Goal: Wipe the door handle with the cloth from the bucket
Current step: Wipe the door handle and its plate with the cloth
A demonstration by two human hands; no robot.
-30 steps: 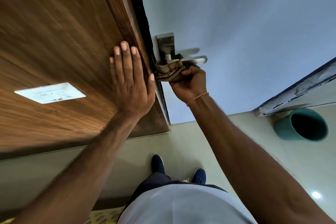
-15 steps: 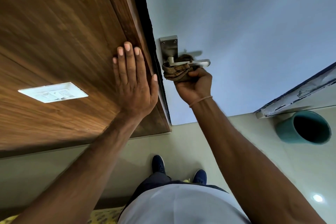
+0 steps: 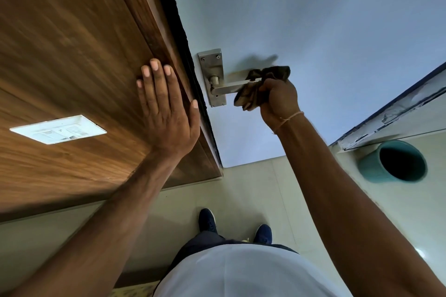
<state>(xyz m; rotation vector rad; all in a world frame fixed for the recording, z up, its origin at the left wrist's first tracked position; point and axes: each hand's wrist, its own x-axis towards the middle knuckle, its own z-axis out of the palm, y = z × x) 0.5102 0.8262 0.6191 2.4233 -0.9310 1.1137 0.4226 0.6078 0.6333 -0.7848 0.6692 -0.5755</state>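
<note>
Right hand fisted round a dark cloth, cloth bunched over the free end of the lever handle, at about 3 o'clock from the handle's steel backplate. Cloth touches the lever; lever end hidden under it. Left hand flat and spread wide, holding nothing, palm pressed on the wood panel at 9 o'clock from the handle, thumb at the panel edge. Handle sits on a pale blue door. Teal bucket on the floor at 4 o'clock, well apart from the handle. White switch plate on the panel, 9 o'clock of left hand
</note>
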